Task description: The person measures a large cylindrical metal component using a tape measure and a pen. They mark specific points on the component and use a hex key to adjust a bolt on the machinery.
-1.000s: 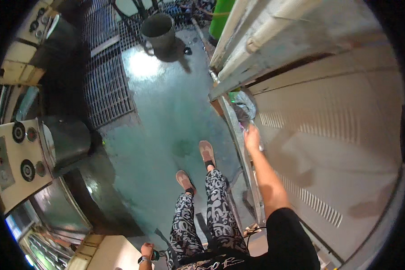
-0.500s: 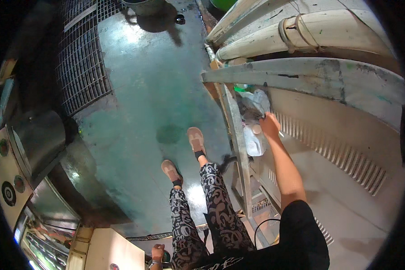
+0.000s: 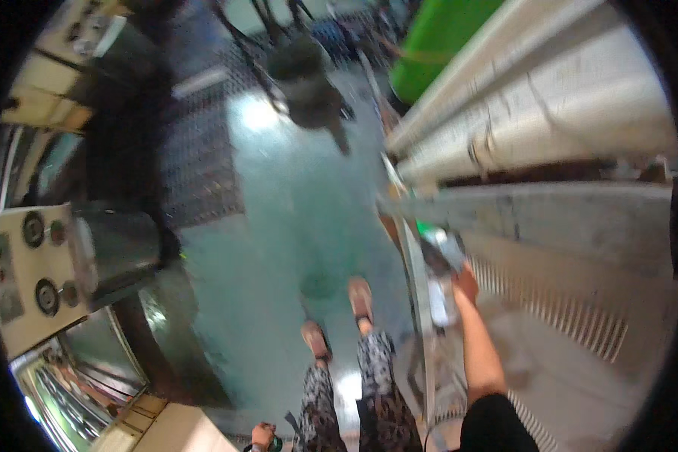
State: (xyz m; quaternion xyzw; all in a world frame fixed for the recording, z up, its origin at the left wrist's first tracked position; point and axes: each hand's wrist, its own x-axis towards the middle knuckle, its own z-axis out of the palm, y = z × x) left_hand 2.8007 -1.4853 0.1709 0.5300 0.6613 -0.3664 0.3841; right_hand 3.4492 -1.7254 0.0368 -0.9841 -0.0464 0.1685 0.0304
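My right hand (image 3: 465, 282) reaches out past the grey metal frame (image 3: 423, 331), its fingers curled and blurred. It is beside a grey plastic bag (image 3: 452, 250) with a dark part; what the fingers hold, if anything, cannot be made out. Below the hand, a white bag or wrapped bundle (image 3: 440, 303) sits against the frame. At the lower edge, my left hand (image 3: 264, 435) is low beside my leg with its fingers closed. A dark green thing (image 3: 276, 444) shows next to those fingers, too small to name.
A beige panel with vent slots (image 3: 565, 309) fills the right side. Long pale rolls (image 3: 535, 128) lie above it. At left is a control panel with round dials (image 3: 47, 297). A bucket (image 3: 297, 60) stands on the green floor (image 3: 301, 211) ahead, near a green container (image 3: 437, 53).
My view has tilted up, so the scene sits lower and further right and more shows ahead. My right hand stays by the grey bag. My left hand stays low by my leg.
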